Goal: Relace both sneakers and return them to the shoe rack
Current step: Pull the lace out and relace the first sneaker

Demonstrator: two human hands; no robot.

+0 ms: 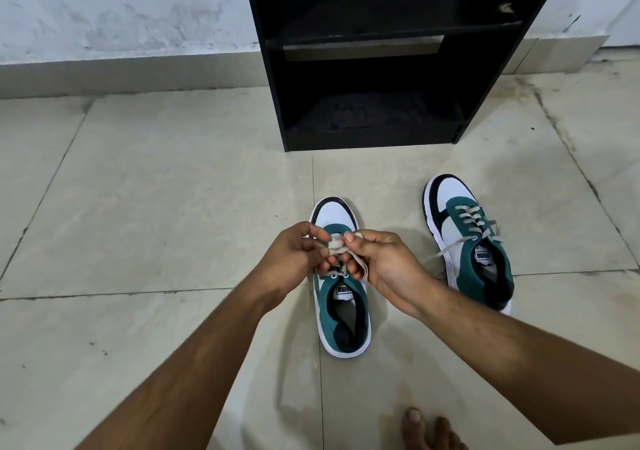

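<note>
Both hands work the lace over the near sneaker point(341, 294), toe pointing at the shoe rack point(374, 69).
Left hand point(298, 255) and right hand point(381, 262) pinch the lace point(337, 247) closed, directly above the eyelets; the other sneaker point(467, 238) lies right of it.

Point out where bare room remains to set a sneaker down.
The black shoe rack has both visible shelves bare. The beige tile floor is open left of the green-and-white sneaker being laced. It is crowded where the left hand and right hand work the beige lace, beside the laced second sneaker.
</note>
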